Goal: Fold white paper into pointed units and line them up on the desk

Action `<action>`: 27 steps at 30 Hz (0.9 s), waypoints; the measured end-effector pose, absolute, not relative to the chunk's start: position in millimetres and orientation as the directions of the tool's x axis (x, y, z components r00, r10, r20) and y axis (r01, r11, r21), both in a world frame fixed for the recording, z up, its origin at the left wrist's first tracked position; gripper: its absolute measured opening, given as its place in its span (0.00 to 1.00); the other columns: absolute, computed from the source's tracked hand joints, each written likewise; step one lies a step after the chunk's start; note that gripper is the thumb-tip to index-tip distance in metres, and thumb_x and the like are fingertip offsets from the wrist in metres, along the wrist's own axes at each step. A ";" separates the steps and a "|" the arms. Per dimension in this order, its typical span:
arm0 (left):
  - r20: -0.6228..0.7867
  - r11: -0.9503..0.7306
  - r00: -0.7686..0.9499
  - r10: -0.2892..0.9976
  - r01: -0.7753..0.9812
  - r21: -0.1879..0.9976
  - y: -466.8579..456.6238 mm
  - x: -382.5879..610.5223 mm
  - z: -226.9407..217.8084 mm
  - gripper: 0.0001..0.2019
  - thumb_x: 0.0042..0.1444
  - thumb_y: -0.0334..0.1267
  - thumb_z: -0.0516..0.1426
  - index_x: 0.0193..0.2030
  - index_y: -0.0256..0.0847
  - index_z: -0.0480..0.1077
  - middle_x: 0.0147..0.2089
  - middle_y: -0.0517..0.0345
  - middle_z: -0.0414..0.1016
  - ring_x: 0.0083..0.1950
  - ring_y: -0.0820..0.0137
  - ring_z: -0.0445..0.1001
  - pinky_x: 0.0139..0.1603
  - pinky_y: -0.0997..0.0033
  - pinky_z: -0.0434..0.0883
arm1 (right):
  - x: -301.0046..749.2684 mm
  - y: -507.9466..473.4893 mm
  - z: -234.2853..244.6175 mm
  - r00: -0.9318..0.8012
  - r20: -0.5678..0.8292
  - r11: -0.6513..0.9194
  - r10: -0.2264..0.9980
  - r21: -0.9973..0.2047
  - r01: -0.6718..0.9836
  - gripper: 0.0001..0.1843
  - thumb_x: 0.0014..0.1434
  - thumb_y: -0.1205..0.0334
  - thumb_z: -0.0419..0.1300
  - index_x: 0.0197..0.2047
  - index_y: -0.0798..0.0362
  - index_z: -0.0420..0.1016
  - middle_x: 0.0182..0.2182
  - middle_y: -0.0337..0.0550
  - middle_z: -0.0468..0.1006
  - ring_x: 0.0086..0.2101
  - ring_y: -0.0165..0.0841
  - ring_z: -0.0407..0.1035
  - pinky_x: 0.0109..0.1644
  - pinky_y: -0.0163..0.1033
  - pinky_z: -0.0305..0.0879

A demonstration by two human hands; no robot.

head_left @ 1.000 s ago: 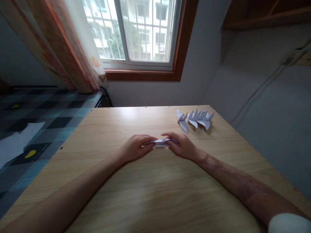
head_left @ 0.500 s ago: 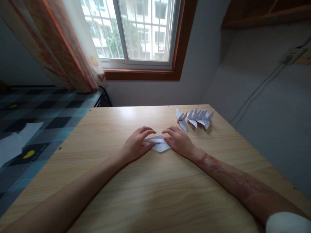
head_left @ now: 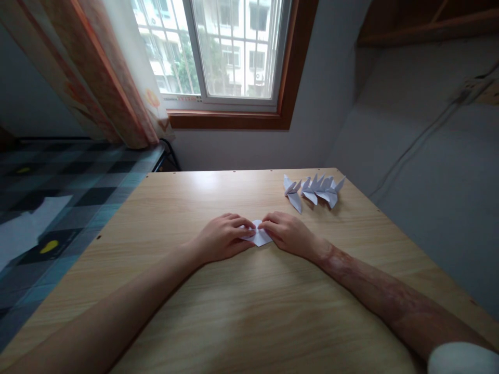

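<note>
A small folded white paper (head_left: pixel 258 235) lies on the wooden table (head_left: pixel 249 301) between my two hands. My left hand (head_left: pixel 222 239) rests on its left side, fingers curled and pressing the paper down. From the right, my right hand (head_left: pixel 286 232) does the same, its fingertips pinched on the paper's upper edge. The fingertips of both hands nearly meet over the fold. Only a pointed white corner of the paper shows below them.
Several finished folded paper pieces (head_left: pixel 314 190) lie in a row at the table's far right. A window (head_left: pixel 230 52) and a curtain (head_left: pixel 109 78) stand behind the table. A bed with a checked cover (head_left: pixel 47 197) lies to the left.
Both hands have closed in toward each other over the paper. The flaps that lay spread out half a second ago are now folded under the fingertips, and less paper shows.
</note>
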State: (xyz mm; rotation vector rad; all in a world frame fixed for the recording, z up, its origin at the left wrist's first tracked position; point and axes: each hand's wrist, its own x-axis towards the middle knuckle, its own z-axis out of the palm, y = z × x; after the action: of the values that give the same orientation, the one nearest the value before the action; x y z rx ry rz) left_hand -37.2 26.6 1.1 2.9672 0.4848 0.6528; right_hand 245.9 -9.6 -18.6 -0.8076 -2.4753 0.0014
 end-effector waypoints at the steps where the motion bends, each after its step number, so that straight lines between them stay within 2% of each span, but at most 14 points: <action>1: 0.402 -0.950 0.861 0.311 0.293 0.108 26.5 -36.9 0.9 0.11 0.75 0.46 0.61 0.53 0.46 0.83 0.57 0.53 0.87 0.51 0.61 0.84 0.57 0.58 0.76 | 245.3 -11.2 -17.3 -0.686 0.495 0.829 0.534 -0.146 0.539 0.10 0.75 0.70 0.57 0.51 0.50 0.79 0.46 0.49 0.83 0.44 0.41 0.76 0.50 0.46 0.74; 3: 0.413 -0.952 0.860 0.300 0.296 0.075 25.8 -36.4 0.4 0.11 0.75 0.46 0.61 0.51 0.46 0.84 0.56 0.53 0.87 0.51 0.61 0.84 0.56 0.58 0.76 | 244.1 -14.5 -14.9 -0.690 0.510 0.840 0.514 -0.134 0.526 0.07 0.74 0.67 0.59 0.49 0.50 0.79 0.45 0.49 0.83 0.42 0.41 0.76 0.50 0.47 0.74; 5: 0.426 -0.952 0.855 0.296 0.298 0.065 24.6 -36.1 -0.1 0.11 0.74 0.46 0.62 0.51 0.47 0.85 0.56 0.53 0.87 0.51 0.61 0.84 0.55 0.58 0.77 | 243.0 -17.4 -13.3 -0.692 0.513 0.845 0.509 -0.142 0.516 0.05 0.72 0.59 0.64 0.48 0.49 0.79 0.43 0.49 0.83 0.41 0.42 0.76 0.49 0.48 0.74; 8: 0.453 -0.951 0.838 0.304 0.295 0.094 23.1 -35.9 -0.7 0.11 0.74 0.47 0.63 0.50 0.47 0.85 0.54 0.53 0.88 0.50 0.61 0.85 0.54 0.59 0.78 | 241.9 -19.1 -12.3 -0.701 0.516 0.854 0.492 -0.128 0.505 0.13 0.71 0.48 0.67 0.46 0.49 0.80 0.41 0.48 0.84 0.40 0.43 0.76 0.47 0.49 0.74; 11: 0.491 -0.947 0.810 0.321 0.285 0.150 23.3 -35.7 -0.9 0.09 0.74 0.45 0.63 0.47 0.47 0.85 0.51 0.55 0.88 0.48 0.64 0.86 0.52 0.63 0.78 | 241.1 -18.1 -12.8 -0.693 0.535 0.858 0.483 -0.130 0.498 0.12 0.75 0.54 0.64 0.40 0.48 0.80 0.38 0.45 0.84 0.37 0.39 0.76 0.45 0.47 0.72; 14: 0.484 -0.930 0.796 0.363 0.281 0.236 25.2 -34.9 -0.6 0.09 0.73 0.41 0.62 0.43 0.46 0.84 0.47 0.56 0.88 0.45 0.67 0.85 0.52 0.64 0.78 | 239.8 -16.7 -14.0 -0.643 0.541 0.833 0.543 -0.244 0.497 0.12 0.75 0.59 0.63 0.36 0.49 0.78 0.38 0.44 0.83 0.36 0.37 0.75 0.45 0.44 0.71; 18: 0.440 -0.877 0.777 0.449 0.291 0.382 26.0 -31.7 -1.8 0.07 0.71 0.37 0.62 0.42 0.44 0.83 0.45 0.54 0.86 0.44 0.66 0.84 0.50 0.66 0.79 | 238.5 -15.3 -16.3 -0.553 0.483 0.734 0.679 -0.442 0.515 0.04 0.71 0.63 0.69 0.41 0.50 0.79 0.35 0.41 0.80 0.35 0.35 0.74 0.41 0.40 0.69; 21: 0.439 -0.838 0.735 0.517 0.330 0.434 24.2 -29.5 -4.0 0.07 0.70 0.35 0.61 0.47 0.44 0.83 0.50 0.52 0.85 0.46 0.66 0.84 0.47 0.68 0.79 | 238.7 -14.6 -17.3 -0.531 0.455 0.699 0.715 -0.487 0.524 0.05 0.68 0.66 0.71 0.45 0.50 0.79 0.35 0.38 0.78 0.34 0.34 0.73 0.42 0.40 0.69; 23: 0.449 -0.852 0.738 0.504 0.341 0.397 23.4 -29.4 -5.7 0.08 0.71 0.36 0.61 0.51 0.45 0.83 0.52 0.52 0.84 0.47 0.66 0.84 0.49 0.67 0.79 | 239.5 -14.0 -17.5 -0.509 0.461 0.687 0.727 -0.482 0.544 0.08 0.67 0.64 0.72 0.46 0.50 0.78 0.37 0.41 0.79 0.37 0.36 0.74 0.44 0.41 0.70; 27: 0.436 -0.927 0.819 0.373 0.311 0.209 23.5 -31.4 -8.3 0.11 0.72 0.34 0.60 0.52 0.48 0.84 0.50 0.54 0.85 0.47 0.64 0.82 0.55 0.61 0.76 | 241.9 -11.5 -18.1 -0.452 0.504 0.668 0.736 -0.430 0.607 0.20 0.65 0.54 0.77 0.54 0.52 0.79 0.47 0.51 0.81 0.48 0.44 0.75 0.53 0.48 0.74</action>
State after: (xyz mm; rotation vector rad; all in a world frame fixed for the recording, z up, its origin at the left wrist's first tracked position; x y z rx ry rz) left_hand -31.4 23.5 -8.3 2.8732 0.5428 0.7283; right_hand 241.9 -11.5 -18.1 -1.0303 -2.2025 0.2450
